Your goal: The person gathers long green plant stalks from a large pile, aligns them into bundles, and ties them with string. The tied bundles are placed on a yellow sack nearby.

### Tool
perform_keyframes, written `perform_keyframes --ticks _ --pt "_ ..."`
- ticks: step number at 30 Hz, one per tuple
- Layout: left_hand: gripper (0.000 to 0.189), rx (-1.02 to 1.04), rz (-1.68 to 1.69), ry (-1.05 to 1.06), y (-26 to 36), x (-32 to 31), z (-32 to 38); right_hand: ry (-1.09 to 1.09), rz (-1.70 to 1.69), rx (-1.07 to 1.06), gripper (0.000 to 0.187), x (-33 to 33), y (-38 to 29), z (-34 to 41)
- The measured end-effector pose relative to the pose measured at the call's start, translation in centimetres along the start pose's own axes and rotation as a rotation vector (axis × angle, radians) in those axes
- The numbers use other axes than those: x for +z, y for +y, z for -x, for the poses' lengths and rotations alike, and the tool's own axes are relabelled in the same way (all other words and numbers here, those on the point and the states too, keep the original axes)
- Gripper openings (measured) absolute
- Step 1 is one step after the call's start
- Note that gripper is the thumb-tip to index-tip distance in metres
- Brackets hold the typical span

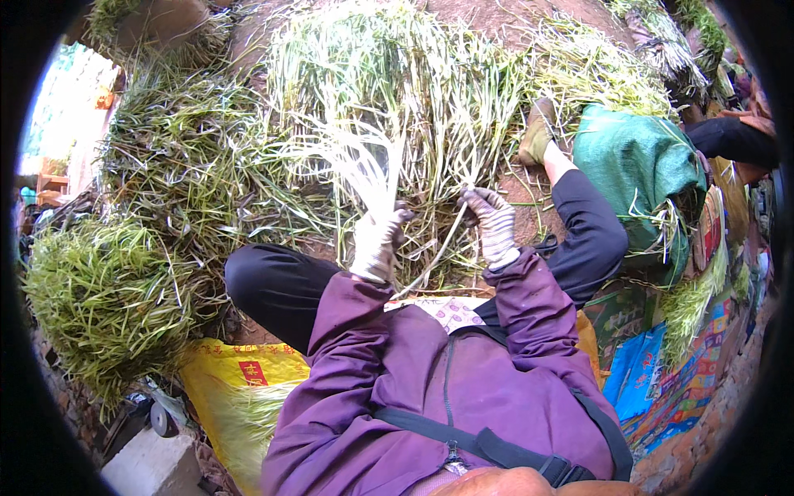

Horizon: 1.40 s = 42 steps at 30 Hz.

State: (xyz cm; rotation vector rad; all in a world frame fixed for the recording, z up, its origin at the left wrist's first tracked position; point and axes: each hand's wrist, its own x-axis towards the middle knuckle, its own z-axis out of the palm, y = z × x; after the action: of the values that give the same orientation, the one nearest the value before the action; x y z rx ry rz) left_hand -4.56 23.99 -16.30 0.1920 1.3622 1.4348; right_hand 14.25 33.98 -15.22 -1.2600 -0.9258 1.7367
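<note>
My left hand (pixel 376 245), in a striped knit glove, grips a bunch of pale leafy stalks (pixel 369 167) whose long thin leaves fan out away from me. To its right my right hand (pixel 493 224), gloved alike, pinches one plant stalk (pixel 441 251) between thumb and fingertips. That stalk's pale lower end slants down towards my lap, and its leaves spread beyond my fingers. Just past both hands lies a wide heap of long green-and-pale leafy plants (pixel 397 68). Glare washes out part of the left bunch.
A darker plant heap (pixel 180 149) and a leafy bundle (pixel 105 297) lie on the left. Beside my left hip is a yellow printed sack (pixel 223 366) bearing pale stalks. A green woven sack (pixel 633 161) stands by my right leg. Another person's leg (pixel 732 141) shows at far right.
</note>
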Motion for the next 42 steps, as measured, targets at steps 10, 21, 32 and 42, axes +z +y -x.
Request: perform_keyframes --ticks 10,21,32,42 --pt "0.022 -0.162 -0.092 -0.184 -2.4 2.1 1.1 -0.057 -0.223 0.339 0.022 0.7 7.2 -2.1" --pt "0.012 -0.162 -0.208 -0.215 0.7 0.3 2.0 -0.013 -0.142 0.188 0.019 -0.4 -4.5 -14.6" --pt "0.034 0.025 0.292 -0.082 4.8 -2.0 0.8 -0.700 0.406 0.322 0.044 2.4 -5.2 -4.0" --pt "0.042 0.051 0.628 -0.104 5.1 -1.9 1.3 -0.616 0.286 0.443 0.036 2.6 -4.3 7.0"
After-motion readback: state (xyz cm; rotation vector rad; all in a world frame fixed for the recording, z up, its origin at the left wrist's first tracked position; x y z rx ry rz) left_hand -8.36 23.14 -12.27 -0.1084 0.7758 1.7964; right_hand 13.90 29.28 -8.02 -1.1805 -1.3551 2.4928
